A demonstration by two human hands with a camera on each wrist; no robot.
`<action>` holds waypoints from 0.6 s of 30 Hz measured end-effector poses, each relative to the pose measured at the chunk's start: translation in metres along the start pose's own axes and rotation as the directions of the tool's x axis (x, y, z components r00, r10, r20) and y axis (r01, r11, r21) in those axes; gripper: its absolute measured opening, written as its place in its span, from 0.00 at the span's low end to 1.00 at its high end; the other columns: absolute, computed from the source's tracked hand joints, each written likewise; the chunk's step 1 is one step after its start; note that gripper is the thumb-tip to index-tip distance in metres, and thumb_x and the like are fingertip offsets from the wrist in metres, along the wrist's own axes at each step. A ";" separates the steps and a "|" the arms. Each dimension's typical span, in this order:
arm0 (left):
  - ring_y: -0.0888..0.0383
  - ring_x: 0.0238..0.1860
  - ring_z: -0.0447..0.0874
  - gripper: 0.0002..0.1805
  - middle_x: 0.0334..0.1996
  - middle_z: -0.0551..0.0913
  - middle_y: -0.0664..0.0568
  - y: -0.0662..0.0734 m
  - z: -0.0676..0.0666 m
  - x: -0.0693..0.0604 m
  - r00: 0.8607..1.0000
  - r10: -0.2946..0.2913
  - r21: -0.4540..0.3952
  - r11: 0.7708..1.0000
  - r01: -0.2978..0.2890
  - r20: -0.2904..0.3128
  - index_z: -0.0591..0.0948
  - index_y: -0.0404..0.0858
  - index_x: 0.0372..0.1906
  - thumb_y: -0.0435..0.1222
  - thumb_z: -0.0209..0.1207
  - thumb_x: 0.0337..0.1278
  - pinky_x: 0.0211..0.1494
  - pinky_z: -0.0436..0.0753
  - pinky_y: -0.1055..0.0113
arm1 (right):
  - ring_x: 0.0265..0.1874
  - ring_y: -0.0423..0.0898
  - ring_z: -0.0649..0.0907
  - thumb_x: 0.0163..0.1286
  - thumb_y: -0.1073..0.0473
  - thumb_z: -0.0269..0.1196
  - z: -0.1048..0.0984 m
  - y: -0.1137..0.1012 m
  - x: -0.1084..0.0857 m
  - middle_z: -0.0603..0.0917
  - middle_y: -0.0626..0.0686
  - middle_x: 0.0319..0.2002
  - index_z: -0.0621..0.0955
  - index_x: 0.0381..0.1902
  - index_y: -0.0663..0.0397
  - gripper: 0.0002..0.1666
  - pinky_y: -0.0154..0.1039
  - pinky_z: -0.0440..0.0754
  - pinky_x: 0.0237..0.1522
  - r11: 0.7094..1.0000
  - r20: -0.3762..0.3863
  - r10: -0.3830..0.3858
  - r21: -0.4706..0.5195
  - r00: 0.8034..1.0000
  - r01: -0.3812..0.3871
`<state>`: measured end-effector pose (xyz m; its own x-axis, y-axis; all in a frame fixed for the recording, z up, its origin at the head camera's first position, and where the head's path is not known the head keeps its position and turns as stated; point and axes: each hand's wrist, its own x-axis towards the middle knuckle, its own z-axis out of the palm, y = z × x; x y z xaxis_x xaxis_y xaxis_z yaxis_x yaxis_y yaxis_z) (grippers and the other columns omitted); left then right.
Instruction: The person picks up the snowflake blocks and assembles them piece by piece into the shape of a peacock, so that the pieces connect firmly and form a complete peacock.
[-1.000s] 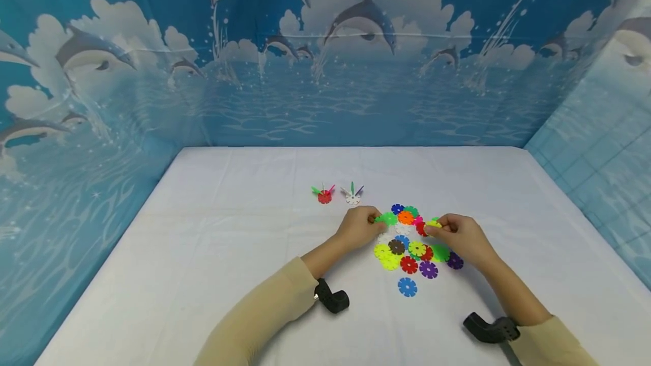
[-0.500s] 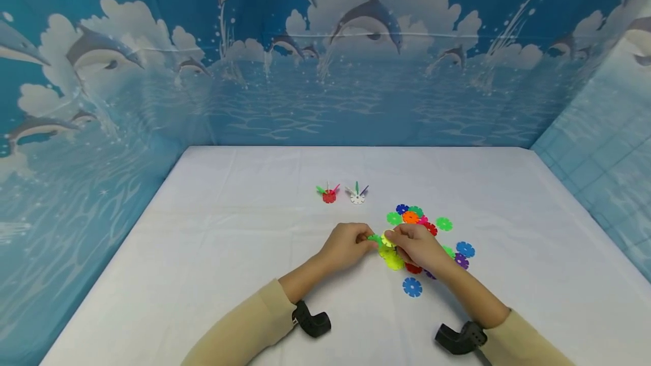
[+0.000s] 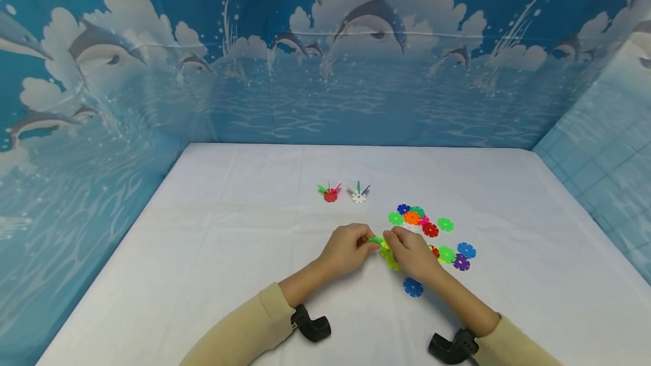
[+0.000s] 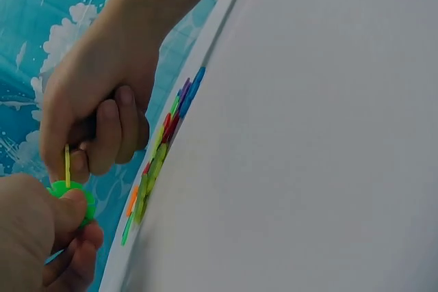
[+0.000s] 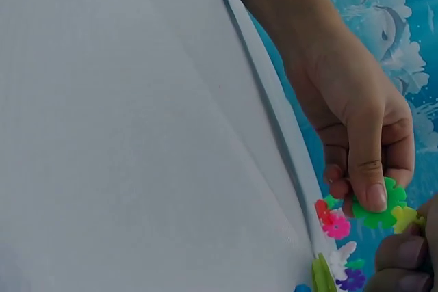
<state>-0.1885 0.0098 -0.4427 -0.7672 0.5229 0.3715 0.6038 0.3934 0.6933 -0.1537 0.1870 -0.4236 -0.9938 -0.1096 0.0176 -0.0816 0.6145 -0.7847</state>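
Note:
Held between finger and thumb, a green notched plastic disc (image 5: 395,196) is in my left hand (image 3: 350,250). My right hand (image 3: 414,253) pinches a yellow notched disc (image 4: 67,165). Both hands meet above the left side of the loose discs. In the left wrist view the yellow disc stands upright with its lower edge at the green disc (image 4: 89,204). Whether their slots are engaged I cannot tell. Yellow-green discs (image 3: 393,262) lie beneath the hands, and the right hand hides part of the pile.
Two small joined disc pieces, one red-based (image 3: 330,195) and one white-based (image 3: 358,197), stand farther back. Loose discs include an orange one (image 3: 412,217), a red one (image 3: 430,230), a purple one (image 3: 461,262) and a blue one (image 3: 413,287) on the white tabletop (image 3: 244,230).
A second ago the hands were apart over the discs. The right hand has moved left with the yellow disc, and the left hand has come nearer, bringing the green disc to it.

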 end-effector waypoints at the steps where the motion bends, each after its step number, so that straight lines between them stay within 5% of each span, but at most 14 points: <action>1: 0.67 0.23 0.68 0.05 0.21 0.75 0.58 0.001 0.001 -0.001 1.000 0.023 0.017 1.000 -0.023 -0.005 0.82 0.38 0.29 0.32 0.67 0.56 0.27 0.69 0.78 | 0.15 0.45 0.69 0.79 0.55 0.47 0.002 0.000 -0.001 0.67 0.48 0.15 0.71 0.25 0.57 0.21 0.32 0.65 0.19 0.999 -0.014 -0.018 -0.028 1.000 0.017; 6: 0.66 0.22 0.68 0.07 0.21 0.76 0.55 0.004 0.006 -0.005 0.990 0.128 0.075 0.990 -0.123 -0.067 0.79 0.37 0.28 0.30 0.66 0.56 0.27 0.67 0.79 | 0.13 0.43 0.66 0.79 0.59 0.45 0.011 -0.004 -0.006 0.64 0.47 0.14 0.67 0.24 0.55 0.19 0.32 0.63 0.18 0.978 -0.098 -0.135 -0.171 0.986 0.117; 10: 0.64 0.23 0.70 0.07 0.22 0.78 0.52 0.006 0.008 -0.007 0.983 0.140 0.061 0.989 -0.133 -0.121 0.79 0.35 0.27 0.28 0.67 0.53 0.27 0.68 0.78 | 0.12 0.42 0.65 0.78 0.61 0.45 0.016 -0.007 -0.008 0.62 0.46 0.14 0.67 0.24 0.55 0.18 0.32 0.62 0.17 0.954 -0.147 -0.204 -0.250 0.968 0.163; 18: 0.70 0.24 0.73 0.04 0.24 0.81 0.54 0.000 0.013 -0.006 0.997 -0.038 -0.164 0.986 0.026 -0.070 0.83 0.35 0.31 0.31 0.67 0.57 0.29 0.76 0.77 | 0.16 0.45 0.69 0.81 0.48 0.43 -0.006 -0.004 -0.001 0.67 0.48 0.16 0.74 0.28 0.57 0.25 0.34 0.64 0.19 0.997 -0.004 -0.010 -0.078 1.000 0.010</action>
<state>-0.1810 0.0161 -0.4531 -0.8030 0.4531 0.3871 0.5396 0.2772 0.7950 -0.1531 0.1889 -0.4167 -0.9932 -0.1128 0.0281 -0.0971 0.6722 -0.7340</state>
